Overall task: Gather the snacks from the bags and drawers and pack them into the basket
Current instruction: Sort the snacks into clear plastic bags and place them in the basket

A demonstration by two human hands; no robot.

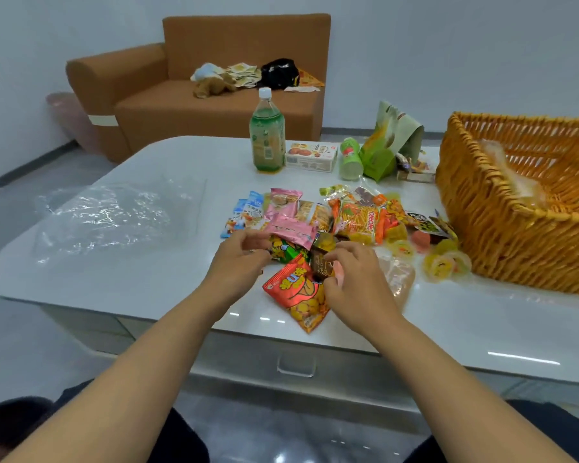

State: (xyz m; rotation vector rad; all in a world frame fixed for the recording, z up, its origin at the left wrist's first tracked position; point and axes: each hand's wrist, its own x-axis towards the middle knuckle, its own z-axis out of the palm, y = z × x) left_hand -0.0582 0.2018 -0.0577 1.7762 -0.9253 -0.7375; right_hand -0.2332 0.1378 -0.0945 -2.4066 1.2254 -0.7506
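White table (121, 272), snack pile (331, 225) beside basket (502, 248). Left hand (241, 259) curled, maybe pinching wrapper; right hand (355, 282) gripping brown packet (321, 265). Risk: slick packets slipping off edge.

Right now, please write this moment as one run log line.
stage: gathering | left hand: over snack pile, grip unclear | right hand: on small dark packet | basket: right, nearly empty
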